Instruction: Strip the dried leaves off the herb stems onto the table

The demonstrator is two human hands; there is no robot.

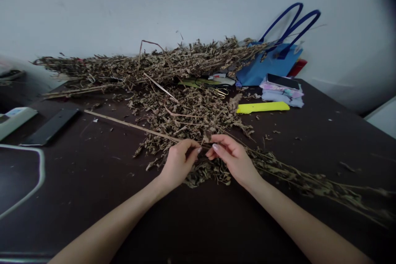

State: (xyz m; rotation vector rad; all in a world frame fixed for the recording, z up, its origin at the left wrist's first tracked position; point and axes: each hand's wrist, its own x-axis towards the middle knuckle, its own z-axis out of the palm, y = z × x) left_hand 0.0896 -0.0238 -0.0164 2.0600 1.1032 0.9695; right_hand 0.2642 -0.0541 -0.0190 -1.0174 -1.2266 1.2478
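Foliage [198,103], brown, dry and crumpled, is sprawling in one loose heap across the middle of the smooth dark-brown table [86,189], and two bare hands are meeting over its near side! The left hand [176,163] is pinching, thumb against forefinger, on one long, straight, tan stalk [123,122], which is slanting away toward the table's left edge. The right hand [236,156] is curving in just beside it, fingers bent; one small brown dried leaf [208,136] is showing at its fingertips, but whether they are gripping it, I cannot tell.

From beside that right hand, one leafy grey-green sprig bunch [297,177] is trailing toward the table's right edge. Along the far edge, one huge brown dried-plant bundle [185,60] is stretching, its right end touching one blue bag [256,70] with two dark-blue handles, standing by the far right corner.

Near that corner, one black rectangular phone [283,81] is lying on a pale purple folded stack [281,98], with one flat bright-yellow strip [262,107] just beside. One pair of gold-handled scissors [221,91] is resting behind the heap. Over by the left edge: one flat black slab [52,127], one white power strip [18,119] and one white cable [41,169] are sitting.
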